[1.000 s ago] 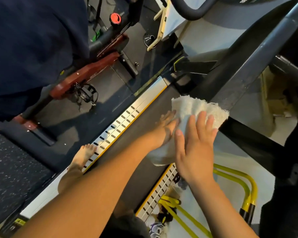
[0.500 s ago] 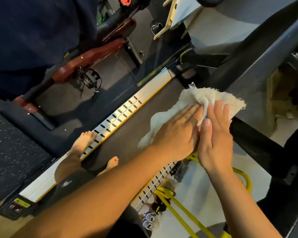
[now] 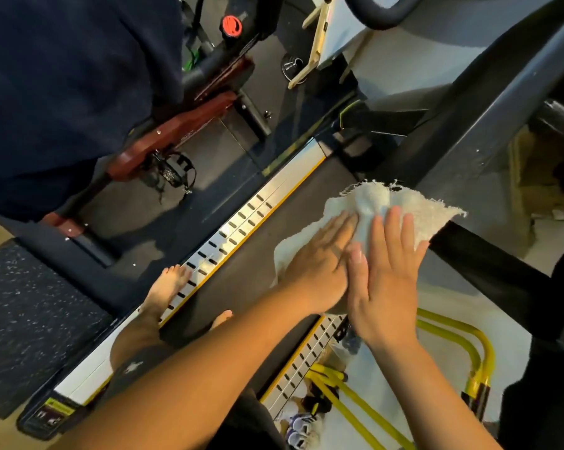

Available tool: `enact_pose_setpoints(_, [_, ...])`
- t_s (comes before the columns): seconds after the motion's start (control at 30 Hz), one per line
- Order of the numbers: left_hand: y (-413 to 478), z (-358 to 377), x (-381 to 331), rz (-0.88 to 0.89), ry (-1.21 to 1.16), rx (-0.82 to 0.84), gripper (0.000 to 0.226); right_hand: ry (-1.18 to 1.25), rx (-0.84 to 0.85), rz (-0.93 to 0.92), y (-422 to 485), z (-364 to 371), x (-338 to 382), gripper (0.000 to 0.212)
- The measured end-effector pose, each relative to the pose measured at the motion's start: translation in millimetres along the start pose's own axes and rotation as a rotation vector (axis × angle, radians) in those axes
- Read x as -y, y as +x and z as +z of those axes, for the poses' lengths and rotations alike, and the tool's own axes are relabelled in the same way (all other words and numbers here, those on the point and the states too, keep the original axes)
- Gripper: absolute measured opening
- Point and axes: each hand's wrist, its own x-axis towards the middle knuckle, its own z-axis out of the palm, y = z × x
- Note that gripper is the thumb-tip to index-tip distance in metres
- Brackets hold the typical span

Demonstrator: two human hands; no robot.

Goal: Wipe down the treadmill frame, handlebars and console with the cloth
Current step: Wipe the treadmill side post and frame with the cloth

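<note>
A white terry cloth (image 3: 417, 211) with frayed edges lies draped over the black treadmill handlebar (image 3: 488, 254). My left hand (image 3: 319, 254) lies flat on the cloth's left part, fingers straight. My right hand (image 3: 387, 267) presses flat on the cloth beside it, fingers spread and straight. The grey treadmill upright (image 3: 488, 102) rises just beyond the cloth. Below the hands run the dark belt (image 3: 241, 267) and silver slotted side rails (image 3: 228, 235).
My bare feet (image 3: 167, 287) stand on the left side rail and belt. A red and black exercise bike (image 3: 176, 125) stands to the left on a dark mat. A yellow metal frame (image 3: 475, 345) and shoes (image 3: 301, 427) lie on the floor at the right.
My left hand came from beside the cloth onto its top, flat next to my right hand. Both hands and the cloth stay on the handlebar; the view shifted slightly.
</note>
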Motion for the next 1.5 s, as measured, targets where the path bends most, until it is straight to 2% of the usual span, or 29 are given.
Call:
enact_pose_setpoints(0.1, [-11.4, 5.3, -6.0, 0.073, 0.132, -0.041, 0.055, 0.093, -0.017, -0.006, -23.4, 0.9, -13.1, 0.062])
enact_pose_setpoints(0.2, [8.6, 0.1, -23.3, 0.078, 0.184, -0.039, 0.055, 0.128, -0.062, 0.012, -4.9, 1.3, -24.0, 0.062])
enact_pose_setpoints(0.33, [12.8, 4.7, -35.6, 0.1, 0.241, -0.035, 0.057, 0.387, -0.16, 0.134, -10.0, 6.9, -15.5, 0.058])
enact_pose_setpoints(0.5, [-14.2, 20.4, -15.4, 0.301, 0.597, -0.192, 0.07, 0.757, -0.119, 0.265, -33.7, 14.8, -3.1, 0.063])
enact_pose_setpoints(0.6, [8.6, 8.3, -28.0, 0.334, 0.695, -0.038, 0.09, 0.977, -0.211, 0.372, -6.4, 7.5, -6.0, 0.051])
enact_pose_setpoints(0.63, [15.6, 5.9, -33.1, 0.373, 0.742, -0.048, 0.093, 1.04, -0.234, 0.415, 0.6, 2.5, -7.1, 0.046])
enact_pose_setpoints(0.7, [19.9, 4.8, -40.0, 0.389, 0.801, -0.063, 0.085, 1.132, -0.228, 0.472, -0.2, 1.4, -8.0, 0.043])
enact_pose_setpoints(0.83, [6.1, 14.9, -33.7, 0.425, 1.121, 0.023, 0.071, 1.302, -0.18, 0.509, -24.6, 24.9, -7.6, 0.049])
enact_pose_setpoints(0.9, [11.0, 15.4, -34.8, 0.402, 1.085, 0.004, 0.068, 1.41, -0.149, 0.606, -13.9, 32.6, -15.8, 0.047])
enact_pose_setpoints(0.97, [17.1, 13.4, -44.1, 0.428, 1.142, 0.037, 0.065, 1.643, -0.144, 0.69, 7.5, 29.9, -27.2, 0.043])
enact_pose_setpoints(1.07, [27.8, 12.1, -63.6, 0.463, 1.149, 0.046, 0.067, 2.004, -0.193, 0.616, 21.0, 26.1, -34.2, 0.049])
enact_pose_setpoints(1.13, [22.6, 14.0, -69.4, 0.426, 1.098, 0.05, 0.066, 2.029, -0.154, 0.651, 11.8, 33.1, -29.8, 0.052])
enact_pose_setpoints(1.2, [6.6, 13.9, -64.4, 0.431, 1.105, 0.049, 0.065, 2.026, -0.159, 0.681, -0.2, 47.7, -21.8, 0.042])
enact_pose_setpoints(1.27, [-2.6, 12.7, -57.1, 0.452, 1.182, 0.059, 0.066, 2.032, -0.211, 0.702, -3.9, 58.4, -19.8, 0.03])
enact_pose_setpoints(1.33, [10.4, 15.6, -59.3, 0.439, 1.327, 0.12, 0.068, 2.08, -0.173, 0.661, 5.4, 64.2, -28.8, 0.026])
enact_pose_setpoints(1.43, [42.1, 24.3, -76.5, 0.423, 1.465, 0.139, 0.074, 2.27, -0.134, 0.708, 26.7, 74.1, -42.5, 0.03])
enact_pose_setpoints(1.5, [43.9, 24.2, -80.7, 0.451, 1.44, 0.159, 0.07, 2.295, -0.17, 0.689, 27.4, 77.9, -40.1, 0.033])
